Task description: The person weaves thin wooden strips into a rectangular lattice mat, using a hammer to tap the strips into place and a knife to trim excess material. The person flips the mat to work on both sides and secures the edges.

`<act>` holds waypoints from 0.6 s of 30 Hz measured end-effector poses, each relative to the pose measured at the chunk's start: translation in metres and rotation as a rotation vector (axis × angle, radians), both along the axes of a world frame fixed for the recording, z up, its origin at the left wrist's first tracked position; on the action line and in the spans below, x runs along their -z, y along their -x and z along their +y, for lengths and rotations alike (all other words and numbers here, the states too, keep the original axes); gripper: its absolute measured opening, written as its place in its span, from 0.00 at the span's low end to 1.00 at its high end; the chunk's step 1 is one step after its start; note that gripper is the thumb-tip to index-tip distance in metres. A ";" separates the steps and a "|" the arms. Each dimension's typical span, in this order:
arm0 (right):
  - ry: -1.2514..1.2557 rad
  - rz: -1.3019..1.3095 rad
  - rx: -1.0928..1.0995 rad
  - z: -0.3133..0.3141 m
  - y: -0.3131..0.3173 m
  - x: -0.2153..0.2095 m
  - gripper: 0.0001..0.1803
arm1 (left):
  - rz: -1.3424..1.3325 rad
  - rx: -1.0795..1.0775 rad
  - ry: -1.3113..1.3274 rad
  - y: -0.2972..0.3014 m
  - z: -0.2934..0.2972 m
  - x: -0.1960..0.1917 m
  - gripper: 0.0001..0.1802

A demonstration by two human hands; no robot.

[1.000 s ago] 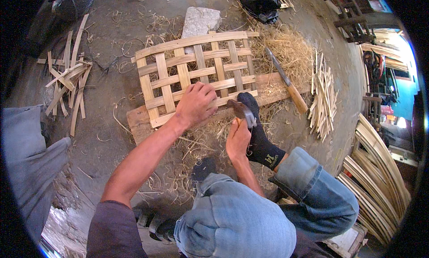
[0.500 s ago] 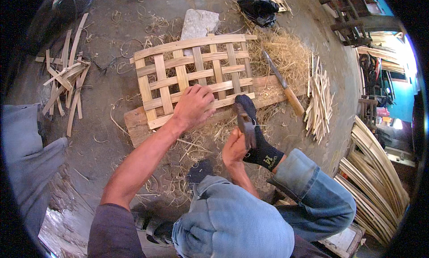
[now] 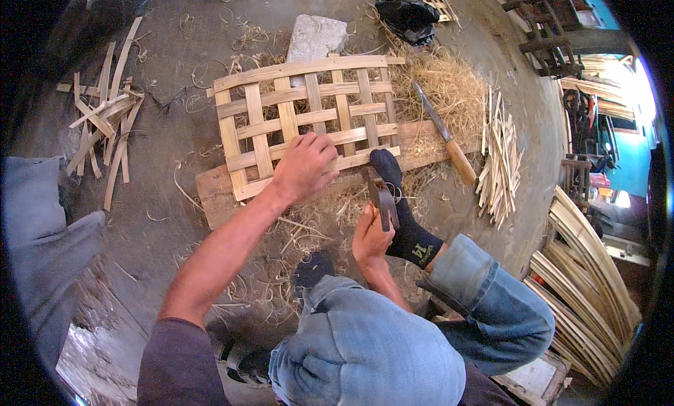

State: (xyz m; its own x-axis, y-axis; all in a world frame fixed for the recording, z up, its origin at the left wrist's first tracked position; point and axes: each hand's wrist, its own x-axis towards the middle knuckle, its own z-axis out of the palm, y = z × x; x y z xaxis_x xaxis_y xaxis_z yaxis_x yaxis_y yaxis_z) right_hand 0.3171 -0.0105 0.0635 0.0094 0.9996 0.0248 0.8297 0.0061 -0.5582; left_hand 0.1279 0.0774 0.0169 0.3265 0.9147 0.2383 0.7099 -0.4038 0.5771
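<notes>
A woven lattice panel of flat bamboo strips lies on a wooden board. My left hand rests at its near edge, fingers curled down onto the strips there; whether something small is pinched under them is hidden. Lower and to the right, my right hand is closed round a hammer, with the dark metal head standing above the fist and the handle mostly hidden. My foot in a dark sock is just right of the hammer, its toes at the panel's near right corner.
A wooden-handled knife lies right of the panel, beside shavings and a pile of thin strips. Behind the panel sits a pale stone block. Loose strips lie left; long strips are stacked right. A black bag lies far back.
The hammer head has turned slightly and shifted a little down and left in my right hand. My left hand stays on the panel's near edge.
</notes>
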 end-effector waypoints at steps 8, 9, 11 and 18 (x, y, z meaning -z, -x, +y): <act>0.396 -0.514 -0.603 0.044 -0.011 -0.048 0.11 | -0.020 0.043 -0.043 0.016 -0.004 -0.001 0.21; 0.404 -0.546 -0.651 0.047 -0.013 -0.049 0.10 | -0.040 0.047 -0.052 0.013 -0.004 -0.001 0.21; 0.438 -0.594 -0.668 0.052 -0.002 -0.055 0.10 | -0.062 0.045 -0.066 0.016 -0.004 0.000 0.21; 0.211 -0.732 -0.748 0.060 0.009 -0.052 0.09 | -0.024 0.029 -0.053 0.016 -0.005 0.008 0.22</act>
